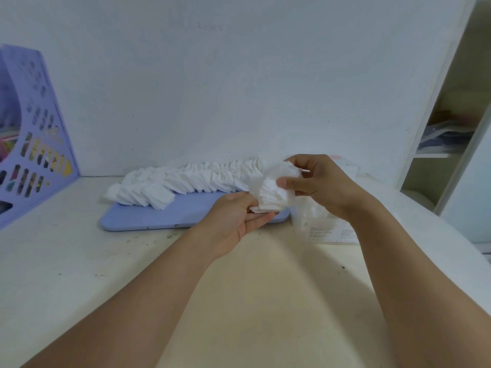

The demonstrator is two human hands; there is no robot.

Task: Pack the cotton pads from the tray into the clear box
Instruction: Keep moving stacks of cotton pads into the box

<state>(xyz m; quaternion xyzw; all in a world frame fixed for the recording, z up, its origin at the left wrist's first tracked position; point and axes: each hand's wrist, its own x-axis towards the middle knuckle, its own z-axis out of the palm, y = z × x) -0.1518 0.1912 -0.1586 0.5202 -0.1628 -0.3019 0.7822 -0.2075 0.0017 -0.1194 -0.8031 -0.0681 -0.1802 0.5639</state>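
A long fanned row of white square cotton pads lies along the back of a flat lavender tray on the desk. Between both hands, above the tray's right end, is a thick stack of cotton pads. My left hand cups the stack from below, palm up. My right hand grips its top and right side with thumb and curled fingers. The clear box stands just right of the tray, partly hidden behind my right wrist, with white pads inside and a printed label on its front.
A purple perforated file holder stands at the far left of the cream desk. The white wall runs right behind the tray. An open shelf unit with folded items rises at the right edge.
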